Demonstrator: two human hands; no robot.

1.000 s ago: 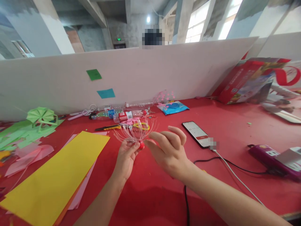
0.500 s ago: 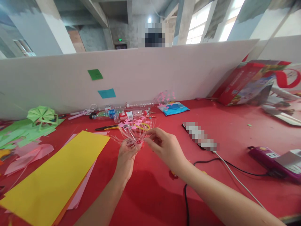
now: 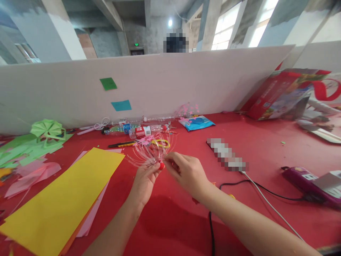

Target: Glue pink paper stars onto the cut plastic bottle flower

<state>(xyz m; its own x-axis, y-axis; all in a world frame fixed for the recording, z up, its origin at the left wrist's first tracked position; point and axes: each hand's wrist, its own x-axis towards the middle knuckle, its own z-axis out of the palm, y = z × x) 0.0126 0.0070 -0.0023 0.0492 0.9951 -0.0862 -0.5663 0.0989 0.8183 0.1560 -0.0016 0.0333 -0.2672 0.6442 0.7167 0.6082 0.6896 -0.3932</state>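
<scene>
My left hand (image 3: 144,181) grips a cut plastic bottle top (image 3: 151,151) by its neck, beside the red cap (image 3: 161,165). The clear plastic is slit into many thin strips that fan out and curl away from me, and pink stars (image 3: 145,141) sit on some of them. At the right side of the neck, the fingertips of my right hand (image 3: 186,172) are pinched together on a strip; its far end is hard to make out. Just behind the strips lie yellow-handled scissors (image 3: 161,143) and a box cutter (image 3: 122,144).
Yellow paper (image 3: 64,202) and green scraps (image 3: 26,149) lie left. Plastic bottles (image 3: 142,132), a blue packet (image 3: 197,123) and a second star-decorated piece (image 3: 188,112) line the white partition (image 3: 160,81). Rightward are a blurred-out phone (image 3: 226,154), cables, a purple power strip (image 3: 311,185) and a red bag (image 3: 277,94).
The bottle top has turned in my left hand, so the red cap shows more and the strips spread wider. My right hand has shifted slightly down and stays close to the neck.
</scene>
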